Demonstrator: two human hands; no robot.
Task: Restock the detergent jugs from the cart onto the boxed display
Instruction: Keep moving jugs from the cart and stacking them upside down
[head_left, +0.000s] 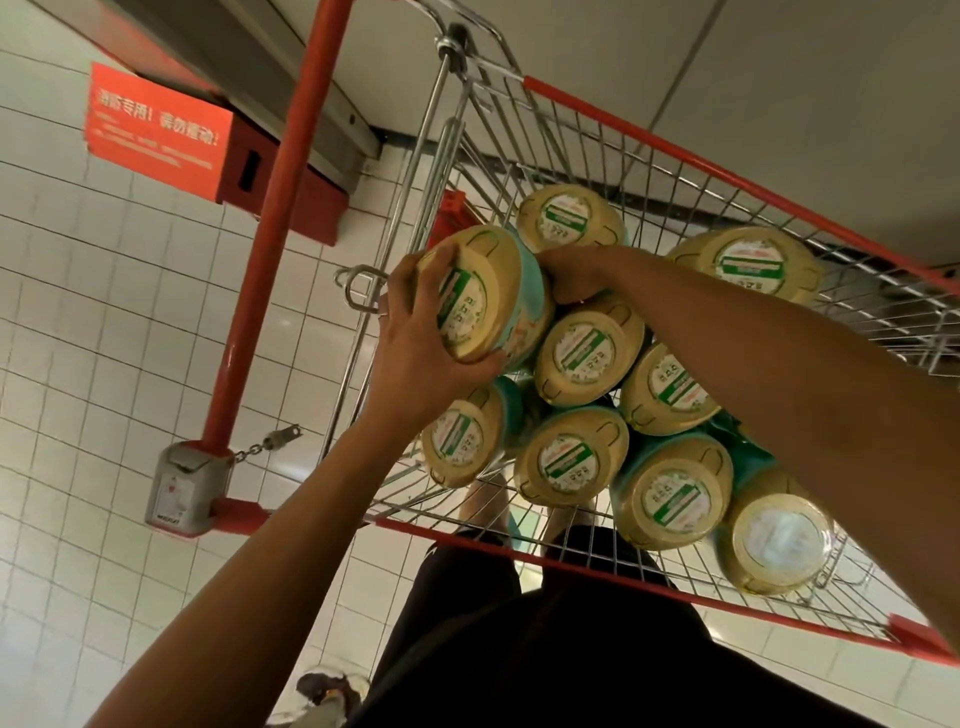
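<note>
**A:** Where is the cart (649, 156) open to a reach?

**B:** Only from above. Its wire walls (410, 218) and red rim (519, 553) close the sides.

**A:** And between the detergent jugs (584, 348)?

**B:** They're packed lid against lid. The right hand (576, 270) is wedged between them and the lifted jug (483, 296), and the right forearm (779, 353) crosses over the near right ones.

**A:** Any bare space?

**B:** Bare wire floor (883, 317) shows at the far right. On the left, the left hand (415, 338) sits close to the wall, with the red handle bar (275, 228) and its coin lock (182, 488) beyond.
</note>
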